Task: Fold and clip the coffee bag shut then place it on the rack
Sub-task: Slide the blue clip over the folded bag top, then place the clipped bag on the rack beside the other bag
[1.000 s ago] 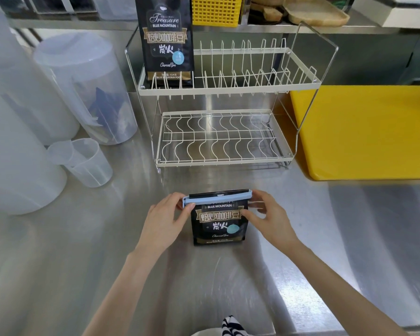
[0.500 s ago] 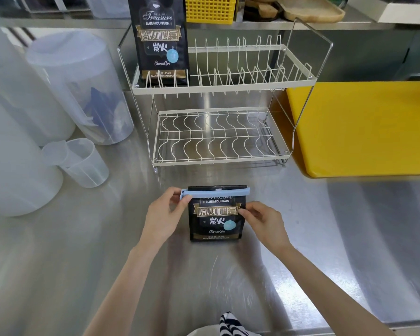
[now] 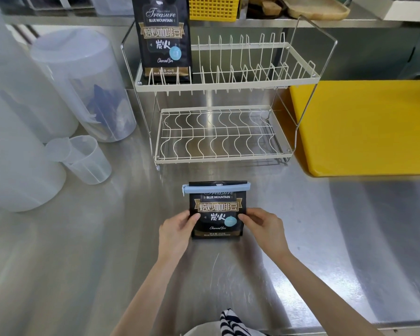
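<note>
Flanking clipped bag (image 3: pixel 217 212) edges, hands.

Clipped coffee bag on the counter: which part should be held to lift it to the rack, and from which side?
Grip the clipped coffee bag by its two side edges at mid-height, one hand from each side, as the left hand and right hand do now. It stands upright and flat-faced, and the blue clip spans its folded top, so gripping there would likely disturb it.
</note>
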The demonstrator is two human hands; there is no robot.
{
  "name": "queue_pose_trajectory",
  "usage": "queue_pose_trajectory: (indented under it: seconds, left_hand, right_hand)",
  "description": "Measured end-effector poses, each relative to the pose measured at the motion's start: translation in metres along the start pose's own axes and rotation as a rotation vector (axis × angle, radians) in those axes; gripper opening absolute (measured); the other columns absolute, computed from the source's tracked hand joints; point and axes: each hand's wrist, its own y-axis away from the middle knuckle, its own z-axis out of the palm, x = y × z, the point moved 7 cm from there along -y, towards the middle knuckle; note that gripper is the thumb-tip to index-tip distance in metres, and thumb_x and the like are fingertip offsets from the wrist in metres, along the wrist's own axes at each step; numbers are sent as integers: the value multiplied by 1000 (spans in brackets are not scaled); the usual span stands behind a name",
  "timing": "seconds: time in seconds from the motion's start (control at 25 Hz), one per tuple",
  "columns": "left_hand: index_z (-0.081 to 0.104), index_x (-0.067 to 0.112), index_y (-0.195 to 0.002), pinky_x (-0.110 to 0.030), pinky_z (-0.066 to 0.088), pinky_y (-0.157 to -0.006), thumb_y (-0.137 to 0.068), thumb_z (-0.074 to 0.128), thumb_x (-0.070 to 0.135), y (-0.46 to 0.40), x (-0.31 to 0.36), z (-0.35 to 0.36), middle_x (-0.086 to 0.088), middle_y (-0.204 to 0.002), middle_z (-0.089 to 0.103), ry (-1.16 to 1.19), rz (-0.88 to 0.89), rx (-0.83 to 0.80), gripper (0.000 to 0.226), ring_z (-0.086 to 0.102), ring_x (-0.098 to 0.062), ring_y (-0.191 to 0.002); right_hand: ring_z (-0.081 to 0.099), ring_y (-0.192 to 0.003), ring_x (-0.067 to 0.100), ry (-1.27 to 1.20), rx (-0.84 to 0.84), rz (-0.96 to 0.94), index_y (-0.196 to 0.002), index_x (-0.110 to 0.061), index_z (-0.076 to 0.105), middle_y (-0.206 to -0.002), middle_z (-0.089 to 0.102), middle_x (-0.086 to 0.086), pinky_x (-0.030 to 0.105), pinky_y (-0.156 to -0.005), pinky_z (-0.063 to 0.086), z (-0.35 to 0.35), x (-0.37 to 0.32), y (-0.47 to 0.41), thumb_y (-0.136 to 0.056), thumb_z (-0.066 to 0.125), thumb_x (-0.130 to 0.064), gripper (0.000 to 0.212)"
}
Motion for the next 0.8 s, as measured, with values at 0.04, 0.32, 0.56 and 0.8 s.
queue_pose_trajectory:
  seconds: [0.04, 0.32, 0.56, 0.8]
  left_hand:
    - [53, 21, -69, -12, 33, -55, -84, 56, 29, 1, 0, 1, 3, -72, 55, 28, -4, 0, 17, 42, -12, -70]
    - [56, 4, -71, -21, 38, -66, -83, 60, 25, -1, 13, -6, 8, -67, 57, 124, 8, 26, 24, 44, -13, -71]
    - [71, 19, -83, 5, 37, -64, -79, 64, 20, -7, 64, -30, 18, -82, 68, 240, 100, 114, 8, 53, 22, -61]
    - [70, 12, -99, 4, 40, -63, -79, 64, 16, -20, 117, -51, 10, -88, 69, 294, 227, 148, 21, 54, 22, -61]
  right_hand:
    - [59, -68, -8, 10, -4, -2, -94, -6, 69, -86, 65, -3, -5, -60, 38, 1, 0, 0, -81, 61, -12, 16]
    - [58, -62, -11, -84, 26, 3, -95, -8, 70, -86, 67, -2, -3, -59, 40, -3, -9, -4, -82, 59, -10, 17]
    - [62, -64, -11, -257, 47, -55, -98, -8, 68, -90, 66, -4, 3, -64, 48, -24, -54, -17, -81, 60, -7, 19]
    - [63, -71, -5, -299, 70, -173, -105, -9, 65, -87, 65, -8, 17, -73, 53, -47, -108, -29, -81, 60, -10, 24]
